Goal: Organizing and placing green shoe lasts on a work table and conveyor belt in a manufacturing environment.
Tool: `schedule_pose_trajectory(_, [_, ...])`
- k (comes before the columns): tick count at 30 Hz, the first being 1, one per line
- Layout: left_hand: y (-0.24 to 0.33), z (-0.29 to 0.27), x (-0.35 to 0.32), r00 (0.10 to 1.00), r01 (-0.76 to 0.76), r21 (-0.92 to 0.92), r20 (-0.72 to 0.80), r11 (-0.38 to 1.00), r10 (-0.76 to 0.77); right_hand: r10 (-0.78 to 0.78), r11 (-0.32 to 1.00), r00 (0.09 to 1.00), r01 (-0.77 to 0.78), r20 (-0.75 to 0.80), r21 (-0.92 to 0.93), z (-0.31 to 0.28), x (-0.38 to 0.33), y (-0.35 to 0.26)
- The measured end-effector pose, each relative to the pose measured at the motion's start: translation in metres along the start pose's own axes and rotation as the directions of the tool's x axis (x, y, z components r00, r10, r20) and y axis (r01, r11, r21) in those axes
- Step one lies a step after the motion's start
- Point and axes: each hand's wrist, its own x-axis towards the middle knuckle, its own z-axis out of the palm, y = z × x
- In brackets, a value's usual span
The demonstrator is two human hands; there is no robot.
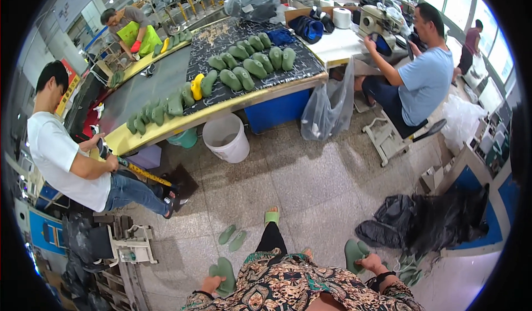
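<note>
Well ahead of the left grip (211, 285) and to its left, a person in a white shirt (52, 144) stands beside the bench (158, 83), which carries rows of green forms (244, 78) and a yellow form (197, 87). The left grip is wrapped around a pair of green foot-shaped pieces (226, 271). Straight ahead of it stands a white bucket (233, 150); nearer, just beyond the grip, two flat green pieces (237, 241) lie on the floor (310, 183). The right grip (372, 262) holds another green pair (353, 255), jutting out to its left. Right of that grip lie more green pieces (410, 276), with black plastic sheeting (432, 222) beyond.
</note>
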Motion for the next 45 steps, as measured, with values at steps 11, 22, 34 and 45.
schedule_pose_trajectory(11, [0.023, -0.035, 0.115, 0.873, -0.479, -0.095, 0.056, 0.872, 0.485, -0.225, 0.865, 0.968, 0.252, -0.113, 0.434, -0.131, 0.064, -0.262])
schedule_pose_trajectory(22, [0.256, -0.23, 0.051, 0.79, -0.611, -0.551, -0.371, 0.568, 0.489, -0.785, 0.419, 0.605, 0.678, -0.134, 0.604, -0.293, -0.002, -0.547])
schedule_pose_trajectory(34, [0.49, -0.38, 0.003, 0.592, -0.715, -0.696, -0.549, 0.071, 0.59, -0.925, 0.271, 0.379, 0.687, -0.015, 0.674, -0.424, 0.067, -0.776])
schedule_pose_trajectory(45, [0.711, -0.508, 0.092, 0.772, -0.631, -0.551, -0.517, 0.547, 0.37, -0.862, 0.505, 0.507, 0.862, 0.03, -0.047, -0.511, 0.175, -1.039])
